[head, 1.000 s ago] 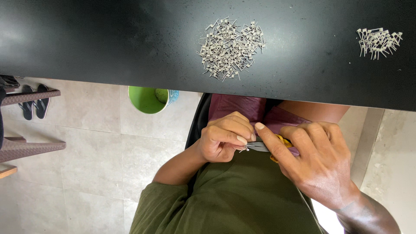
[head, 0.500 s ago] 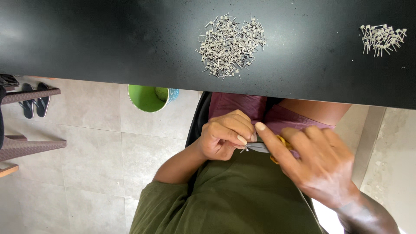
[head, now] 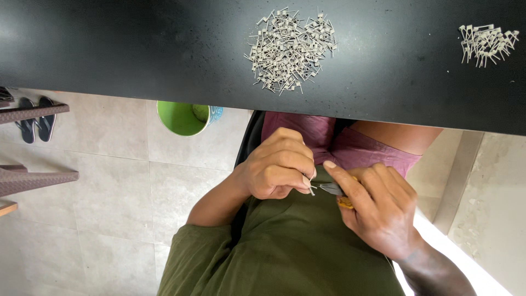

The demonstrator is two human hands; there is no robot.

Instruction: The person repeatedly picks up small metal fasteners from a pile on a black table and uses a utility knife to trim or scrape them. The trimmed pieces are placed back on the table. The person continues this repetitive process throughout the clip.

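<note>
While left hand (head: 276, 171) pinches a small metal pin (head: 311, 190) & right hand (head: 378, 211) grips pliers (head: 334, 189), 2 pin piles sit on black table (head: 137, 49).

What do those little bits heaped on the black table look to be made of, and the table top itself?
The big heap of small parts and the smaller heap look like bare metal: pale silver-grey, thin bent wire legs. The table top is matt black with fine pale specks, perhaps laminate or coated board; the exact material is unclear.
</note>
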